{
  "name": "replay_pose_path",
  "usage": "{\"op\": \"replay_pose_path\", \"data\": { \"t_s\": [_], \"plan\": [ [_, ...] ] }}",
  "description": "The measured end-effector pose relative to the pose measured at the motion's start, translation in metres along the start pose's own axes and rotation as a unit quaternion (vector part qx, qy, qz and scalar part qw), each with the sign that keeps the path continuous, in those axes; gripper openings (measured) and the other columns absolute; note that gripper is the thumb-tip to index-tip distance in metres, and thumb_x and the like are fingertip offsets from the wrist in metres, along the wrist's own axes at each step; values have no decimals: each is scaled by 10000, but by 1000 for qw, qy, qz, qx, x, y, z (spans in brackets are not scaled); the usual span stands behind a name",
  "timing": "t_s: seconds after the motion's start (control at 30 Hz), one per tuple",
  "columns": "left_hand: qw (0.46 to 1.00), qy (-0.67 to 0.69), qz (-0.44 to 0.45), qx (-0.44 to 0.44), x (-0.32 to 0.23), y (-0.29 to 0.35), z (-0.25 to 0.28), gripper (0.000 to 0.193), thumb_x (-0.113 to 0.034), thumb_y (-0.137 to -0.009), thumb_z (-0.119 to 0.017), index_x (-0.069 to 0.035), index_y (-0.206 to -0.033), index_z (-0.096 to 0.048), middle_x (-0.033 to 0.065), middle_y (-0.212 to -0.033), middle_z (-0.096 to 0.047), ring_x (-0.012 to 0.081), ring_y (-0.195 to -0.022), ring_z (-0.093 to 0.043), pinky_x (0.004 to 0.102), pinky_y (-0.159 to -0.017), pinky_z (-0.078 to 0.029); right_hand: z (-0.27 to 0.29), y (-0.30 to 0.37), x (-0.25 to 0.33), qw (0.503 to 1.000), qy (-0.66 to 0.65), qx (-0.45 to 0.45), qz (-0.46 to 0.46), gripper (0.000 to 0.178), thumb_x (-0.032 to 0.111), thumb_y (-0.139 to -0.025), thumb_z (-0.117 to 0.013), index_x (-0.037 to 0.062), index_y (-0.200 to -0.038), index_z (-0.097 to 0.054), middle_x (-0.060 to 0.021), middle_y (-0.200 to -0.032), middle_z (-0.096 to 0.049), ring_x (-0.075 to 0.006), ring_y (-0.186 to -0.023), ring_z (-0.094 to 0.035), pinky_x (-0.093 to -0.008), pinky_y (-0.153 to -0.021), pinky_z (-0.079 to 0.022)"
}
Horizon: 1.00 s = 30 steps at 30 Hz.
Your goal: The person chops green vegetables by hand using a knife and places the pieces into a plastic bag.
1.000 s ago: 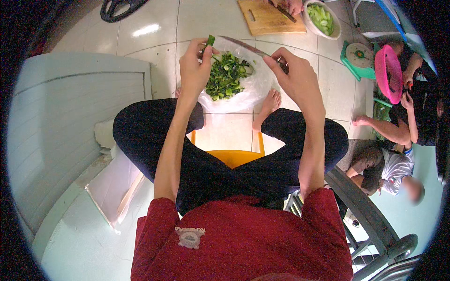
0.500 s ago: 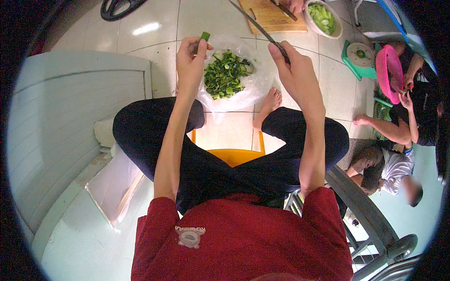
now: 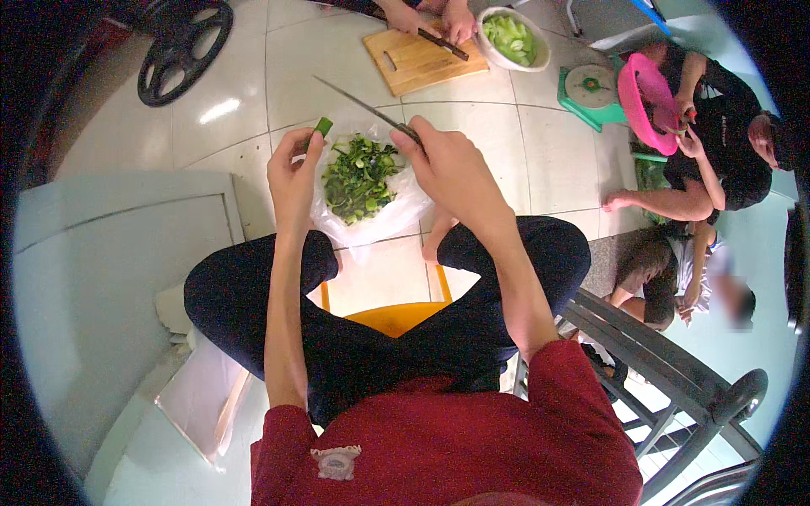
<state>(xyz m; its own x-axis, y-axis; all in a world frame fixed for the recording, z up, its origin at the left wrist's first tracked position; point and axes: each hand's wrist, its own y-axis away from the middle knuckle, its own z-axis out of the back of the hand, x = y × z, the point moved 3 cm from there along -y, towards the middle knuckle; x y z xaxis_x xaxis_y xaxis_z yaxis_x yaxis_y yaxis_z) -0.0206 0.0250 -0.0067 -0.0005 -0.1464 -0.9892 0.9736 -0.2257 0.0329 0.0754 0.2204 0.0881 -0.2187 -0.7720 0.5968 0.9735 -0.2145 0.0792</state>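
Observation:
In my left hand [image 3: 291, 173], closed fingers grip a dark green vegetable, perhaps a cucumber [image 3: 324, 126], whose blunt end sticks out above the thumb; the rest is hidden. My right hand [image 3: 460, 173] is wrapped round the handle of a long thin knife [image 3: 361, 103]. Its blade slants up and leftward, with its tip apart from the vegetable in this view. Below and between both hands, a translucent plastic bag [image 3: 361, 235] lies open on the floor, holding a heap of chopped dark and light green pieces [image 3: 361, 179].
Ahead, another person's hands hold a knife over a wooden cutting board [image 3: 413, 63]. Beside it stand a white bowl [image 3: 547, 61] of pale green slices and a green scale [image 3: 588, 93]. At right, a seated person holds a pink basket [image 3: 633, 105]. A dark metal rack [image 3: 641, 337] is close by.
My view has shifted, showing more of the far floor and the other person's hands. The knife in my right hand has swung leftward toward my left hand, which still holds the vegetable.

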Motion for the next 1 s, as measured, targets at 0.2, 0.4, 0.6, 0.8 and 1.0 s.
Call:
{"op": "replay_pose_path", "data": {
  "t_s": [0.2, 0.4, 0.6, 0.8, 1.0],
  "plan": [
    [995, 89, 18, 29, 21, -4, 0, 190, -185, -1001, -624, -8, -1069, -640, 33, -850, -647, 97, -743, -558, 242, -660, -432, -7, -2, -1, 1000, 13, -10, 13, 364, 383, -1016, -501, 28, -977, -569, -247, -703, -644, -471, -706, -651, -576, -631, -511],
    [963, 212, 148, 77, 22, 4, -3, 190, -237, -1048, -542, -47, -1039, -552, -20, -759, -469, 76, -630, -407, 258, -585, -365, -7, 3, 0, 999, 40, -6, 17, 335, 372, -1002, -528, 42, -961, -565, -224, -745, -654, -446, -738, -650, -546, -658, -509],
    [972, 165, 165, 32, 16, 4, -9, 224, -294, -1053, -541, -94, -954, -538, -54, -720, -402, 50, -606, -342, 222, -546, -309, -3, 2, 3, 999, 33, 11, 4, 339, 374, -1002, -526, 42, -988, -589, -223, -749, -662, -444, -738, -656, -539, -660, -519],
    [969, 192, 149, 52, 8, 3, -6, 302, -367, -1067, -491, -97, -942, -544, -67, -696, -399, 43, -574, -339, 215, -516, -284, -4, 1, 3, 999, 33, 8, 10, 331, 370, -1001, -532, 44, -987, -585, -224, -755, -664, -440, -740, -657, -539, -661, -519],
    [984, 130, 100, 67, 7, 2, -6, 346, -361, -1073, -479, -63, -952, -603, -54, -692, -455, 39, -567, -387, 218, -497, -289, -6, -1, 1, 999, 42, 17, 1, 331, 373, -1003, -533, 46, -992, -584, -222, -750, -662, -438, -736, -655, -540, -656, -514]
  ]
}}
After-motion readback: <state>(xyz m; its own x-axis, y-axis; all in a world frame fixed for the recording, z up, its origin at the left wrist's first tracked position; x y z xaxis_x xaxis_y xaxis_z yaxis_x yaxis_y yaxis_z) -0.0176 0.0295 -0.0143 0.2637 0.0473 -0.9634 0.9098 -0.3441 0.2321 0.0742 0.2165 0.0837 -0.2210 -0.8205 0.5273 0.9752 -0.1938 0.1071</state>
